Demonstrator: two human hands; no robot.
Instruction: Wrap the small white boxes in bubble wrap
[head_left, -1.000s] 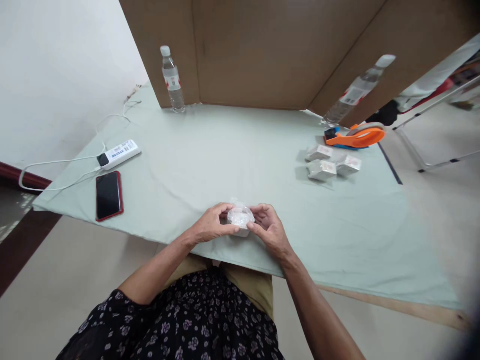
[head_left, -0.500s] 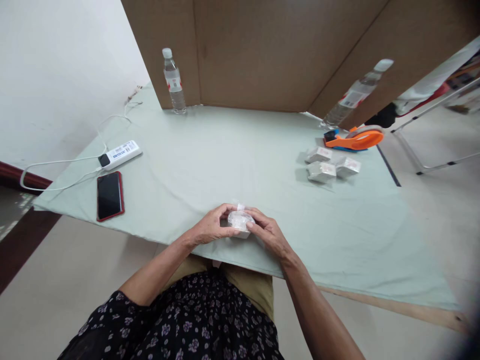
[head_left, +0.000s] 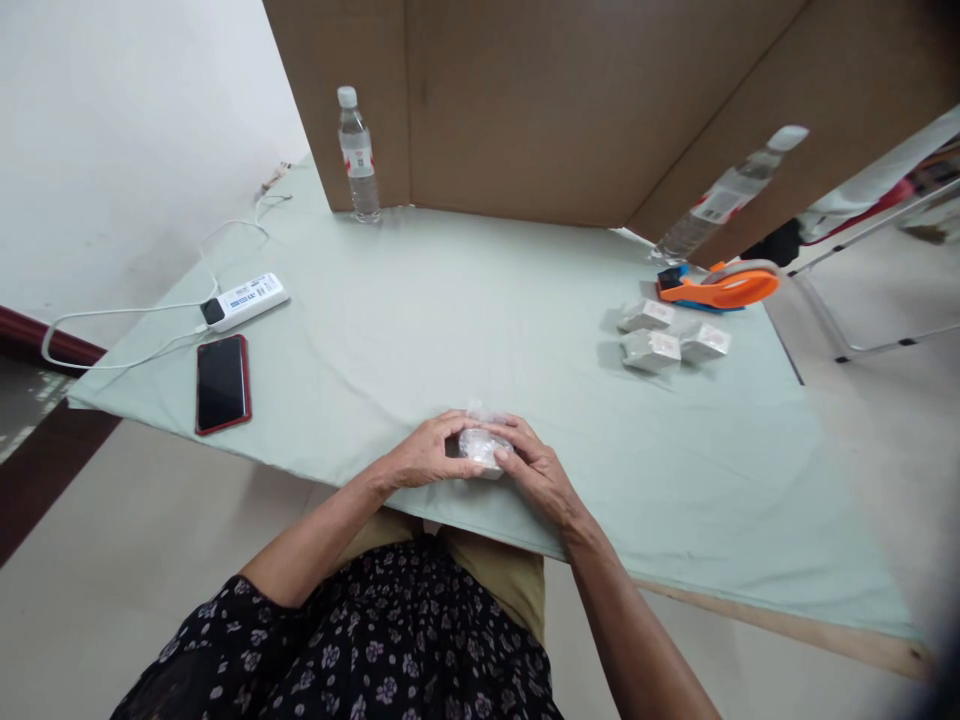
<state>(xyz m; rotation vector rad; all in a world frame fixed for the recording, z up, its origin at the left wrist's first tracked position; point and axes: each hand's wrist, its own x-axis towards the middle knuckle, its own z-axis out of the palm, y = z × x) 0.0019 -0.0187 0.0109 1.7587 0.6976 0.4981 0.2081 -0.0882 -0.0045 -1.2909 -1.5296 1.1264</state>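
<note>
Close to the table's front edge, a small white box in clear plastic wrap [head_left: 484, 450] is held between both hands. My left hand [head_left: 429, 452] grips it from the left, thumb at its near side and fingers at its far side. My right hand [head_left: 538, 466] closes round the right side, its thumb pressed on the near right part. Loose clear film stands up at the box's far side. The fingers partly cover the box.
Three wrapped white boxes [head_left: 652, 351] lie at the right, near an orange tape dispenser [head_left: 726, 287]. Bottles [head_left: 359, 165] [head_left: 712, 205] stand before a cardboard screen [head_left: 517, 110]. A phone [head_left: 223, 385] and a white power strip [head_left: 246, 302] with cables lie at the left.
The view has shifted slightly. The loose film at the far side of the box sits lower, with my right fingers reaching further across it. Both hands keep their hold.
</note>
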